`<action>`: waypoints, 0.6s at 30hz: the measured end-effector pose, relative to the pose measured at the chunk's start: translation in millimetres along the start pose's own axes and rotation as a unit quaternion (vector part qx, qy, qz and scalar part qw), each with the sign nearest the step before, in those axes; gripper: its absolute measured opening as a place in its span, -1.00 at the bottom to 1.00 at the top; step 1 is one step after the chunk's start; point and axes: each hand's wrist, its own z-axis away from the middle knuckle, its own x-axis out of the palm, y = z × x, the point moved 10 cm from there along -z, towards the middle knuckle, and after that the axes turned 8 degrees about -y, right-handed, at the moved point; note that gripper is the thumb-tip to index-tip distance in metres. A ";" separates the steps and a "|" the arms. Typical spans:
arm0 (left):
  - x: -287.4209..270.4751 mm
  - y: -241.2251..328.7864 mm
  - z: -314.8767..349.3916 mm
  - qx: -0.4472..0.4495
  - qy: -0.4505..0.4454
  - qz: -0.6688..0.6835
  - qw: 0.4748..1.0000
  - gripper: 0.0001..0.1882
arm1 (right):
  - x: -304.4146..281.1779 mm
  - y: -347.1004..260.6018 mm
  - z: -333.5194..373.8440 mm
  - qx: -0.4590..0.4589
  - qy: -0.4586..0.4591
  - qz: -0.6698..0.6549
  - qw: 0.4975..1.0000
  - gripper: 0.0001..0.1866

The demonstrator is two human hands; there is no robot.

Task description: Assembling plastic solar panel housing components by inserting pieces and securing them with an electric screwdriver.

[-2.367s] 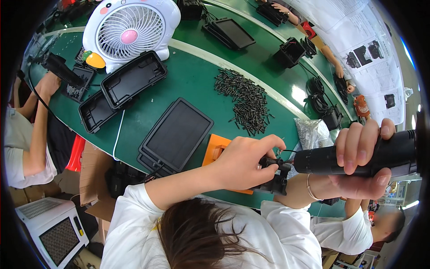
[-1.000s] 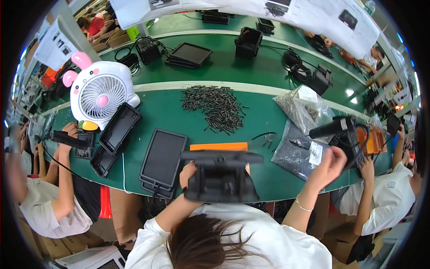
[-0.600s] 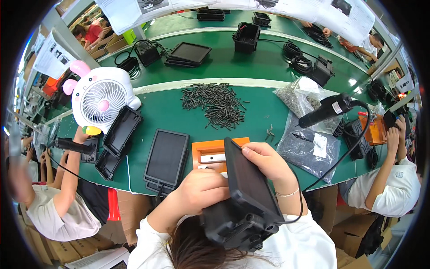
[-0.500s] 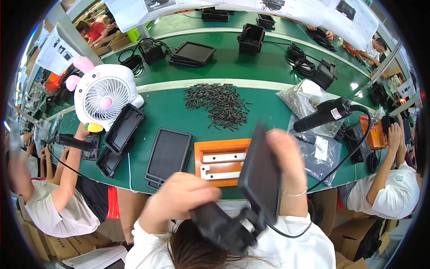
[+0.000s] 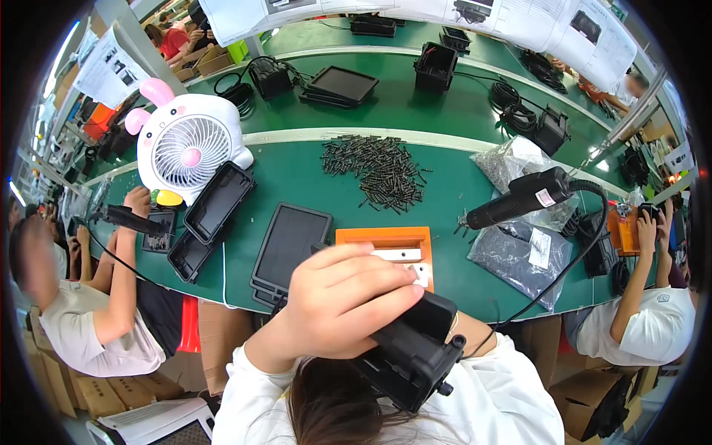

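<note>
Left hand (image 5: pixel 348 300) shifted, partly hiding orange fixture (image 5: pixel 404 239) on green table (image 5: pixel 293 170).

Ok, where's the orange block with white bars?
In the head view, the orange block sits on the green table right of centre, partly behind the left hand, between a flat black panel and a grey bag.

I log a loose white fabric shirt (image 5: pixel 497 404), creased over the back and shoulders. Its short white left sleeve (image 5: pixel 241 380) leaves the forearm (image 5: pixel 271 347) uncovered down to a bare left hand (image 5: pixel 343 300). I note long, dark hair (image 5: pixel 324 404), thin strands spread over the shirt.
</note>
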 end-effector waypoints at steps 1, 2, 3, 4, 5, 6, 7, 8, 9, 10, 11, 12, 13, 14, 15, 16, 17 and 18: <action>0.5 -11.7 -1.1 -0.040 -0.007 0.040 0.998 -0.61 | 4.5 -10.7 1.7 0.004 -0.024 0.004 1.000 -0.61; 1.3 -19.9 -0.7 -0.058 -0.013 0.072 0.996 -0.57 | -7.6 -19.3 7.2 0.002 -0.009 0.036 0.999 -0.63; -2.5 -35.7 4.1 -0.109 0.003 0.105 0.988 -0.57 | -23.0 -26.4 16.4 -0.002 0.019 0.057 0.998 -0.64; -5.7 -51.6 10.8 -0.157 0.011 0.119 0.980 -0.56 | -51.2 -24.2 29.3 0.039 0.112 0.027 0.993 -0.70; -11.2 -61.5 17.2 -0.173 0.027 0.123 0.977 -0.54 | -73.1 -32.8 48.3 0.036 0.192 -0.017 0.981 -0.76; -17.4 -70.1 23.6 -0.179 0.049 0.131 0.974 -0.51 | -82.2 -59.7 53.6 -0.023 0.200 0.059 0.978 -0.77; -20.9 -77.2 30.3 -0.201 0.056 0.102 0.973 -0.52 | -81.9 -84.6 57.8 -0.067 0.186 0.108 0.974 -0.77; -20.0 -82.4 34.2 -0.217 0.044 0.061 0.973 -0.53 | -67.7 -112.5 57.2 -0.146 0.145 0.184 0.961 -0.70; -15.9 -87.1 36.7 -0.230 0.026 0.042 0.972 -0.54 | -48.3 -126.9 52.5 -0.163 0.062 0.228 0.958 -0.72; -13.1 -88.8 37.8 -0.234 0.017 0.022 0.972 -0.54 | -33.4 -139.0 50.0 -0.180 0.011 0.264 0.948 -0.71; -11.0 -90.1 37.9 -0.235 0.018 0.026 0.971 -0.54 | -21.0 -143.5 46.0 -0.172 0.005 0.369 0.913 -0.68; -8.6 -90.6 37.0 -0.235 0.020 0.029 0.971 -0.53 | -15.2 -143.5 40.8 -0.157 0.008 0.416 0.896 -0.71; -6.7 -91.1 35.8 -0.235 0.021 0.032 0.971 -0.53 | -12.6 -145.3 38.3 -0.157 0.033 0.453 0.877 -0.74; -5.4 -92.7 35.1 -0.241 0.020 0.025 0.970 -0.52 | -11.1 -146.5 37.7 -0.166 0.059 0.486 0.856 -0.77; -5.1 -94.2 35.1 -0.247 0.019 0.018 0.969 -0.51 | -13.7 -145.1 37.9 -0.164 0.084 0.492 0.851 -0.77; -6.5 -96.8 36.1 -0.256 0.024 0.009 0.966 -0.51 | -18.0 -139.1 37.4 -0.141 0.106 0.518 0.837 -0.77; -6.2 -97.8 36.5 -0.257 0.019 0.001 0.966 -0.50 | -21.6 -135.7 38.6 -0.134 0.126 0.541 0.821 -0.77; -7.2 -99.6 37.9 -0.261 0.017 -0.008 0.965 -0.49 | -26.0 -134.6 41.6 -0.136 0.155 0.557 0.805 -0.77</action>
